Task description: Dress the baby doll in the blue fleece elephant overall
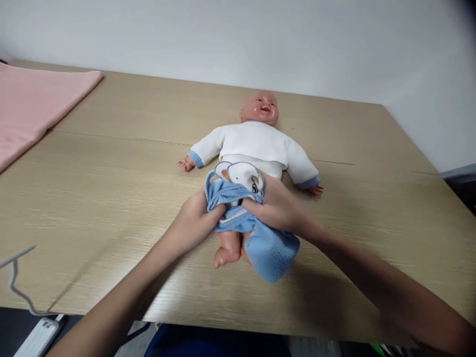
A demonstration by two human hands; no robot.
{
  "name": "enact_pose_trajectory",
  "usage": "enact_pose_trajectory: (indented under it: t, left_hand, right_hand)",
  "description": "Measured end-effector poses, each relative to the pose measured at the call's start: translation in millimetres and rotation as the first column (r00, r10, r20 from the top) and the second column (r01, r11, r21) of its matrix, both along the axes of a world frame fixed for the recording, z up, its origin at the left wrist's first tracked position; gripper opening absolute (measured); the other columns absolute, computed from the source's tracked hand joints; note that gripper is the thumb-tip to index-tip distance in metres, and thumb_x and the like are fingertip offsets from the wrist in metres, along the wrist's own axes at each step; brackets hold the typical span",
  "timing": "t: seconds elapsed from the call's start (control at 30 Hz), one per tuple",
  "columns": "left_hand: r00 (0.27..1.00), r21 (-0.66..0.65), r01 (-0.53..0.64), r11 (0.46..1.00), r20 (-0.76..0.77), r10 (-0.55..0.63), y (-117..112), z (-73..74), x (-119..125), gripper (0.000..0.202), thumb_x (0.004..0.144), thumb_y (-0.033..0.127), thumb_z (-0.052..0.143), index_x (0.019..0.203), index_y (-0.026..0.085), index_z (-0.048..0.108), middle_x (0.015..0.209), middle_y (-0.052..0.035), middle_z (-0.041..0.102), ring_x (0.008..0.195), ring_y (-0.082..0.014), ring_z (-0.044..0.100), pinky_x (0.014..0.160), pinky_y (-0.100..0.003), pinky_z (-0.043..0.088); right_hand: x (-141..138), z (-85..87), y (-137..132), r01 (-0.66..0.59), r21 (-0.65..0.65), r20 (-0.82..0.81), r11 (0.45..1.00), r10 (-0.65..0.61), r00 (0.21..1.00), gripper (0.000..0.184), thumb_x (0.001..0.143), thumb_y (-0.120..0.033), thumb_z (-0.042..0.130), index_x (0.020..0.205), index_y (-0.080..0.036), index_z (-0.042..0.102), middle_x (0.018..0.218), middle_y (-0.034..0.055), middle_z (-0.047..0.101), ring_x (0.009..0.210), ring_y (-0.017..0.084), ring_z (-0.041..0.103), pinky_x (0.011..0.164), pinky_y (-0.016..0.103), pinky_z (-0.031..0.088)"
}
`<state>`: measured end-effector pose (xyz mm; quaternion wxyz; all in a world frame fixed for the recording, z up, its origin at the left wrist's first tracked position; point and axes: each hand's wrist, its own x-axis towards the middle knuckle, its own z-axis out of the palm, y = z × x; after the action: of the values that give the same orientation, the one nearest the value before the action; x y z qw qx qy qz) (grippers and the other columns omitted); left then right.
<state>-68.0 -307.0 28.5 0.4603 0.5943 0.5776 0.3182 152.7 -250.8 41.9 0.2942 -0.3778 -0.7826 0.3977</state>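
Note:
A baby doll [256, 144] in a white top with blue cuffs lies on its back on the wooden table [111, 178], head toward the wall. Blue fleece trousers [267, 248] with an elephant patch sit bunched around its hips and legs. My left hand [193, 218] grips the waistband at the doll's left side in the picture. My right hand [278, 206] is closed on the waistband at the other side. One bare doll foot [223, 255] sticks out below the fabric.
A pink cloth [29, 104] lies spread at the table's far left corner. A white wire hanger [17, 277] and a white power strip [37, 337] show at the lower left, by the table's front edge. A pale wall runs behind the table.

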Motion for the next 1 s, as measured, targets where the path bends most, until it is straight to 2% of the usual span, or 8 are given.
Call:
enact_pose_trajectory:
  t: [0.13, 0.23, 0.3, 0.5, 0.67, 0.8, 0.9, 1.0]
  left_hand:
    - [0.995, 0.059, -0.085, 0.995, 0.053, 0.082, -10, 19.7, 2, 0.024, 0.095, 0.025, 0.064, 0.119, 0.024, 0.064, 0.112, -0.0010, 0.076, 0.098, -0.0234, 0.071, 0.092, -0.036, 0.057]
    - [0.994, -0.032, -0.083, 0.996, 0.075, 0.085, -42, 31.3, 2, 0.018, 0.094, 0.025, 0.065, 0.112, 0.027, 0.061, 0.091, 0.0038, 0.072, 0.077, -0.0202, 0.068, 0.072, -0.031, 0.057]
    - [0.997, -0.084, -0.063, 0.994, 0.032, 0.066, -64, 31.0, 1, 0.009, 0.098, 0.030, 0.063, 0.106, 0.028, 0.061, 0.084, 0.0040, 0.069, 0.077, -0.0210, 0.068, 0.070, -0.031, 0.057]
    - [0.999, -0.195, -0.006, 0.981, -0.040, -0.001, -93, 11.2, -1, 0.021, 0.107, 0.040, 0.055, 0.122, 0.027, 0.058, 0.084, 0.0025, 0.072, 0.077, -0.0237, 0.070, 0.073, -0.036, 0.055]
    - [0.969, -0.164, 0.037, 0.986, -0.234, -0.075, -91, 9.8, 0, 0.022, 0.107, 0.041, 0.046, 0.100, 0.025, 0.059, 0.085, -0.0060, 0.075, 0.078, -0.0302, 0.072, 0.071, -0.041, 0.047]
    - [0.961, -0.096, 0.068, 0.993, -0.260, -0.091, -87, 4.6, -1, 0.019, 0.107, 0.034, 0.050, 0.093, 0.026, 0.060, 0.098, -0.0097, 0.080, 0.093, -0.0336, 0.076, 0.080, -0.046, 0.053]
    - [0.971, -0.035, 0.077, 0.996, -0.224, -0.083, -86, -3.3, -3, 0.014, 0.105, 0.030, 0.054, 0.112, 0.025, 0.065, 0.122, -0.0131, 0.079, 0.114, -0.0366, 0.076, 0.096, -0.054, 0.058]
    - [0.973, -0.031, 0.107, 0.994, -0.204, -0.111, -86, -8.9, -3, 0.032, 0.101, 0.025, 0.055, 0.133, 0.024, 0.061, 0.142, -0.0161, 0.070, 0.129, -0.0389, 0.071, 0.106, -0.059, 0.057]
  right_hand:
    - [1, 20.5, -9, -0.008, -0.158, -0.007, 0.987, 0.007, 1.000, 0.015, 0.093, -0.015, 0.066, 0.105, -0.022, 0.070, 0.103, -0.0003, 0.078, 0.095, 0.022, 0.071, 0.091, 0.035, 0.058]
    - [4, 34.6, -37, -0.149, -0.499, -0.086, 0.854, 0.122, 0.989, 0.003, 0.098, -0.022, 0.067, 0.096, -0.022, 0.070, 0.093, -0.0014, 0.075, 0.087, 0.021, 0.069, 0.076, 0.031, 0.056]
    - [4, 37.2, -54, -0.203, -0.584, -0.131, 0.786, 0.155, 0.979, 0.001, 0.098, -0.022, 0.069, 0.098, -0.022, 0.070, 0.094, -0.0018, 0.074, 0.086, 0.019, 0.067, 0.075, 0.029, 0.055]
    - [-4, 32.1, -80, -0.020, -0.436, 0.187, 0.900, 0.112, 0.976, 0.011, 0.087, -0.019, 0.067, 0.089, -0.024, 0.058, 0.076, -0.0062, 0.064, 0.066, 0.014, 0.052, 0.061, 0.029, 0.041]
    - [-11, 27.0, -89, 0.029, -0.156, 0.390, 0.987, 0.034, 0.920, 0.012, 0.086, -0.027, 0.069, 0.094, -0.024, 0.061, 0.077, -0.0015, 0.068, 0.065, 0.018, 0.054, 0.065, 0.036, 0.032]
    - [-10, 14.8, -92, 0.026, -0.055, 0.456, 0.998, 0.002, 0.890, 0.014, 0.093, -0.028, 0.066, 0.105, -0.022, 0.066, 0.096, 0.0063, 0.075, 0.088, 0.028, 0.069, 0.074, 0.038, 0.041]
    - [-8, 8.4, -96, 0.044, -0.003, 0.471, 0.999, -0.037, 0.881, 0.031, 0.096, -0.027, 0.067, 0.127, -0.022, 0.066, 0.123, 0.0109, 0.072, 0.105, 0.031, 0.071, 0.081, 0.041, 0.050]
    - [-6, 5.4, -100, 0.059, 0.014, 0.475, 0.998, -0.058, 0.878, 0.046, 0.097, -0.025, 0.066, 0.143, -0.022, 0.061, 0.138, 0.0131, 0.063, 0.109, 0.031, 0.071, 0.085, 0.044, 0.057]
